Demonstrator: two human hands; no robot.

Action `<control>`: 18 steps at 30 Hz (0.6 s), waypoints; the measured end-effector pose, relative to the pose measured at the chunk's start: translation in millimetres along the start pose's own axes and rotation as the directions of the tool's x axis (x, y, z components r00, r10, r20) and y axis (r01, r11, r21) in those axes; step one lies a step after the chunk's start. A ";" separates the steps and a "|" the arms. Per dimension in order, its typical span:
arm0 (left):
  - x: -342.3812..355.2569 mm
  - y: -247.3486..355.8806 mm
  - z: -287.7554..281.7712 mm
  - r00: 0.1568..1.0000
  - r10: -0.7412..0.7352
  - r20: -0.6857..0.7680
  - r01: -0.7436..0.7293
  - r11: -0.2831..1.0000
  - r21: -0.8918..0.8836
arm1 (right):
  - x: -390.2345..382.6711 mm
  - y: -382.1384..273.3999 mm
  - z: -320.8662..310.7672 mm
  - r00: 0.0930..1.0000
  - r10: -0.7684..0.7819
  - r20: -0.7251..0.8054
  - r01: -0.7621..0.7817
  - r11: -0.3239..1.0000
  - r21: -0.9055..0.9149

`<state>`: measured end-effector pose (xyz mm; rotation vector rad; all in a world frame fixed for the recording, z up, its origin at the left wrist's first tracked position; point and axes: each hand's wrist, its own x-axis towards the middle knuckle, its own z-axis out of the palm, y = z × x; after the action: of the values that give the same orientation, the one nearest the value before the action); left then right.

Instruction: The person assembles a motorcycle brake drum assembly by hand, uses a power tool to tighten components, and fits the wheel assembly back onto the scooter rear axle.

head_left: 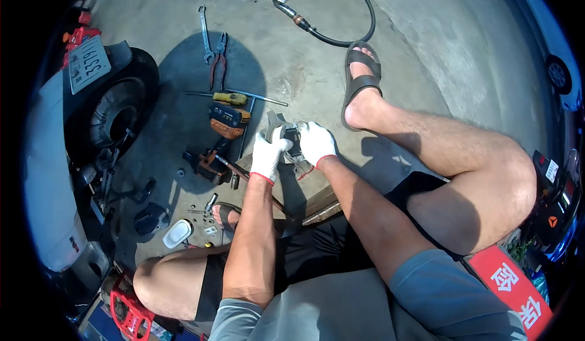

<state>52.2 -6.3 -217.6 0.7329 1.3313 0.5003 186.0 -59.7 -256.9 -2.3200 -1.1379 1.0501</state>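
Both of my hands wear white knit gloves with red cuffs. My left hand point(266, 156) is closed round the left side of a grey metal machine part point(275, 121), its thumb lying over the top. On the other side, my right hand point(319, 145) grips the same part, with the fingers partly hidden behind it. The part has a dark hollow middle and an uneven outline; its exact kind is not clear. It is held above the concrete floor, between my legs. Just left of my left hand lie a black-and-orange cordless power tool point(228, 120) and a long brown handle point(234, 167).
A combination wrench point(203, 24), pliers point(218, 60), a yellow-handled screwdriver point(230, 98) and metal rods lie beyond the power tool. At left stands a scooter with its rear wheel point(116, 112). A white dish point(177, 234) sits near small parts. An air tool point(297, 21) with a hose lies far off.
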 end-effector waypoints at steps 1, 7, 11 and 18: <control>1.5 -0.7 0.9 0.999 0.027 -0.018 -0.027 0.999 0.025 | 0.3 1.3 1.7 1.000 0.009 -0.003 -0.009 1.000 0.013; 18.0 -14.5 -22.1 0.992 0.055 0.110 -0.052 0.998 -0.035 | 4.3 0.8 13.7 0.999 -0.013 0.030 0.011 0.998 0.068; 11.3 -10.1 -14.2 1.000 0.020 0.024 -0.019 0.999 -0.041 | 5.6 1.0 12.9 0.998 0.010 0.068 -0.013 0.999 0.044; 10.4 -3.8 -11.4 0.999 0.010 -0.044 -0.010 1.000 0.011 | 11.3 1.9 16.8 0.997 -0.032 0.068 0.031 0.999 0.010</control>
<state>42.6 0.5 -228.3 0.7417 1.3730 0.5201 179.0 -52.1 -274.4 -2.2675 -1.1887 1.1287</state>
